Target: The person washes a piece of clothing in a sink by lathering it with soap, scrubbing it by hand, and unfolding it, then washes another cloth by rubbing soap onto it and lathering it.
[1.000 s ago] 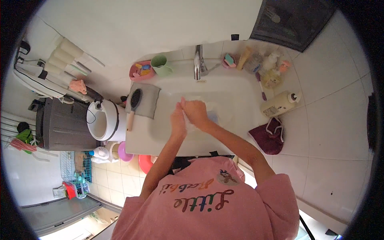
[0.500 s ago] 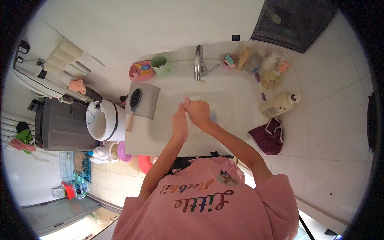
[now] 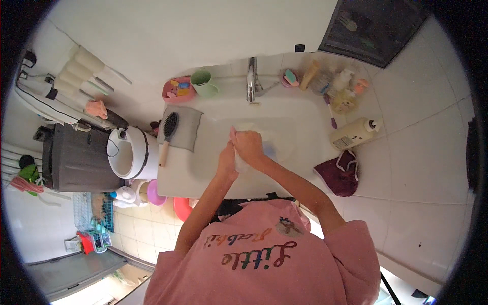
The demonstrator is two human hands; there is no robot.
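Over the white sink basin (image 3: 203, 127), my two hands are closed together below the tap (image 3: 251, 84). My right hand (image 3: 248, 145) is a fist, its knuckles upward. Just left of it and lower, my left hand (image 3: 227, 161) is closed too and touches it. A pale, wet-looking, cloth-like thing (image 3: 241, 163) shows between and under them; most of it is hidden by the fingers. Beneath my right hand, a small bluish patch (image 3: 269, 149) lies at the bottom of the basin, possibly the drain.
On the left ledge a hairbrush (image 3: 170, 129) rests on a grey cloth (image 3: 187, 127). Behind stand a pink dish (image 3: 175, 97) and a green cup (image 3: 206, 87). Several bottles, a pump bottle (image 3: 352, 134) and a maroon face mask (image 3: 341, 175) lie along the right side.
My hands, still pressed together, have shifted slightly down and my right fist has turned a little. More of the pale thing and of the bluish patch now shows.
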